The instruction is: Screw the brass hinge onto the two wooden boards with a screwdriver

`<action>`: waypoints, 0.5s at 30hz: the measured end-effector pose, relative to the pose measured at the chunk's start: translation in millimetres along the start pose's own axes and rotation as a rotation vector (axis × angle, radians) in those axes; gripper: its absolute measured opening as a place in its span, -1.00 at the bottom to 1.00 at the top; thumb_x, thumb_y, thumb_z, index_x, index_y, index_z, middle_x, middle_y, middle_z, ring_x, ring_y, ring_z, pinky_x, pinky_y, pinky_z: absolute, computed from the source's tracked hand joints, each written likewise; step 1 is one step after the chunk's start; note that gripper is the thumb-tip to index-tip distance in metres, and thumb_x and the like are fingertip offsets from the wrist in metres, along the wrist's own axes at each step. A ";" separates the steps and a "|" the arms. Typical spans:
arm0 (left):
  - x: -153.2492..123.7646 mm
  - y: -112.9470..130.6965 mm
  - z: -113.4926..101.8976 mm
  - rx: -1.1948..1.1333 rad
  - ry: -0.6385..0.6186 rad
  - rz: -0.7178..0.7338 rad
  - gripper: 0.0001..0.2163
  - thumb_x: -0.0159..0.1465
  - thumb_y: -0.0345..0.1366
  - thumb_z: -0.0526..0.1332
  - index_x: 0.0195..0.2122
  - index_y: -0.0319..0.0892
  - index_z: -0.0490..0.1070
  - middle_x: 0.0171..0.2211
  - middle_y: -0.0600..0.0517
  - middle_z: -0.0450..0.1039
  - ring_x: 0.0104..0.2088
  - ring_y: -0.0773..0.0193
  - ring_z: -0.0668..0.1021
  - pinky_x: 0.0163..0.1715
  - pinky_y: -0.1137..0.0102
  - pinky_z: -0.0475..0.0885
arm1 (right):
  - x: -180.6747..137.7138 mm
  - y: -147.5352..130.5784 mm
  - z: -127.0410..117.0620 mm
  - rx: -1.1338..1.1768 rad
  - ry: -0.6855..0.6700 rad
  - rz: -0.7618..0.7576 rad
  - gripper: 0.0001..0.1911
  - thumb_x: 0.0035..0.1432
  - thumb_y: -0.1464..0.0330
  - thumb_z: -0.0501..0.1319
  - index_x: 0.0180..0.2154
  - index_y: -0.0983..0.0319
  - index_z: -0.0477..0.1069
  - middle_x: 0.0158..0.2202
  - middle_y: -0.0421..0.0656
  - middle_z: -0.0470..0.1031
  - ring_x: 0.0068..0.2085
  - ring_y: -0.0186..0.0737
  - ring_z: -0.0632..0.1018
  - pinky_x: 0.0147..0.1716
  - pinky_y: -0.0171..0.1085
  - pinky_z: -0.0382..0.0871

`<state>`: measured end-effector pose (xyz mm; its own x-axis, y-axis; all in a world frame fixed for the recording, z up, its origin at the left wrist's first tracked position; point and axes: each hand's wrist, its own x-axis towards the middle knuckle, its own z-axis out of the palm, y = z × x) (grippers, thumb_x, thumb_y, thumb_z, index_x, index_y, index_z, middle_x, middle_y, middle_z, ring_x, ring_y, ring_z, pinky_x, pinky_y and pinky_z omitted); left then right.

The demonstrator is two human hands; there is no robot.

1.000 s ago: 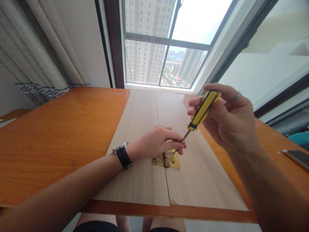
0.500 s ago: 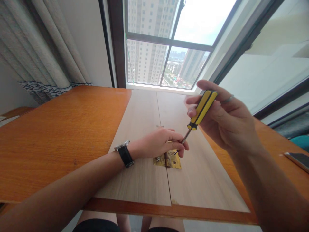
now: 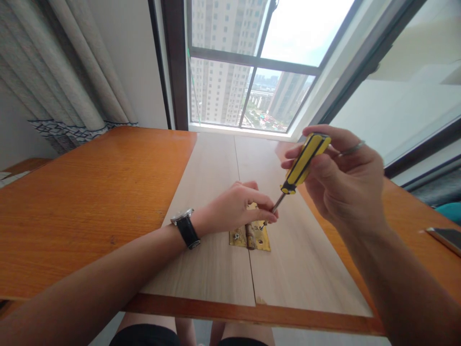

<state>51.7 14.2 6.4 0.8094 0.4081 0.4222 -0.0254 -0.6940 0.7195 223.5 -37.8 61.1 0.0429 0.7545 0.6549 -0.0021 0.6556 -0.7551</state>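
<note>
A brass hinge (image 3: 256, 236) lies across the seam between two pale wooden boards (image 3: 216, 192) on the orange table (image 3: 90, 192). My left hand (image 3: 237, 207), with a black watch on its wrist, rests on the hinge; its fingers pinch together at the screwdriver's tip, and what they hold is too small to name. My right hand (image 3: 345, 182) grips the yellow-and-black handle of a screwdriver (image 3: 300, 166), tilted down to the left with its tip at the hinge's right leaf.
A phone (image 3: 446, 238) lies at the table's right edge. A window and curtains stand behind the table. My knees show below the near edge.
My right hand has shifted slightly on the screwdriver handle. My left hand's fingers have moved a little at the tip. The hinge and boards stay in place.
</note>
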 end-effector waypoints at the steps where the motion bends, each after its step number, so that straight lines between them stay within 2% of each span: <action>1: 0.7 -0.7 -0.3 0.004 -0.012 0.001 -0.90 0.33 -0.33 0.32 -0.33 -0.15 0.61 -0.34 0.07 0.64 -0.23 0.26 0.50 -0.07 0.38 0.39 | 0.5 -0.5 -0.6 0.011 -0.033 0.016 -0.77 0.18 0.31 0.40 -0.09 0.05 0.63 -0.32 -0.21 0.67 -0.29 -0.21 0.64 -0.20 -0.19 0.63; 4: 1.9 -1.5 -1.2 0.001 -0.033 0.013 -0.86 0.36 -0.35 0.29 -0.35 -0.14 0.61 -0.34 0.09 0.64 -0.24 0.26 0.50 -0.07 0.38 0.39 | 2.1 -1.4 -3.9 0.030 -0.132 0.086 -0.72 0.27 0.16 0.30 0.00 0.01 0.58 -0.18 -0.19 0.68 -0.23 -0.16 0.64 -0.16 -0.13 0.62; 7: 1.8 -0.9 -1.9 -0.006 -0.044 0.004 -0.84 0.37 -0.36 0.27 -0.35 -0.14 0.61 -0.35 0.08 0.64 -0.24 0.27 0.51 -0.07 0.40 0.39 | 2.6 0.6 -7.4 -0.002 -0.167 0.149 -0.72 0.29 0.17 0.28 0.02 -0.01 0.56 -0.08 -0.19 0.65 -0.24 -0.17 0.65 -0.20 -0.11 0.63; 12: 1.1 -1.3 -2.2 -0.010 -0.070 0.032 -0.82 0.38 -0.37 0.25 -0.36 -0.15 0.60 -0.30 0.11 0.65 -0.26 0.30 0.49 -0.01 0.38 0.36 | 1.5 4.8 -7.9 0.016 -0.117 0.110 -0.79 0.18 0.16 0.39 -0.14 0.03 0.61 -0.31 -0.24 0.65 -0.33 -0.19 0.65 -0.24 -0.10 0.66; 15: 0.9 -2.5 -2.0 -0.025 -0.071 0.040 -0.84 0.38 -0.37 0.26 -0.34 -0.15 0.61 -0.30 0.10 0.65 -0.24 0.30 0.49 -0.03 0.39 0.38 | 1.4 1.8 -6.6 0.034 -0.076 0.077 -0.80 0.11 0.22 0.45 -0.20 0.07 0.63 -0.34 -0.25 0.65 -0.36 -0.21 0.66 -0.25 -0.14 0.67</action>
<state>51.4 17.4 6.2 0.8472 0.3364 0.4112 -0.0724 -0.6937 0.7166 230.1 -35.7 60.5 -0.0343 0.8019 0.5965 -0.0366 0.5954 -0.8026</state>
